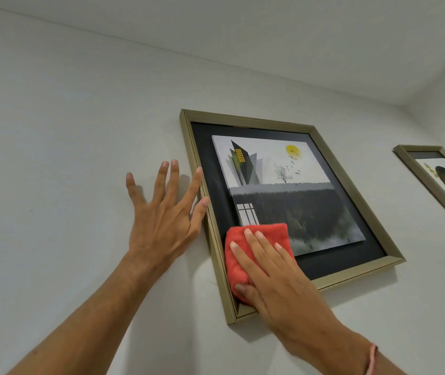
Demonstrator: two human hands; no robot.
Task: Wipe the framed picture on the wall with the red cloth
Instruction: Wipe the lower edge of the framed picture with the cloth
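A framed picture (283, 185) with a gold frame and black mat hangs on the white wall; it shows a dark building, a yellow sun and birds. My right hand (278, 277) presses a folded red cloth (270, 234) flat against the picture's lower left corner, fingers spread over the cloth and thumb at its lower edge. My left hand (161, 212) lies flat on the wall just left of the frame, fingers apart, with the index finger and thumb touching the frame's left edge.
A second gold-framed picture (438, 180) hangs to the right, partly cut off by the view's edge. The ceiling meets the wall above, and a room corner lies at the upper right. Bare white wall (53, 158) stretches to the left.
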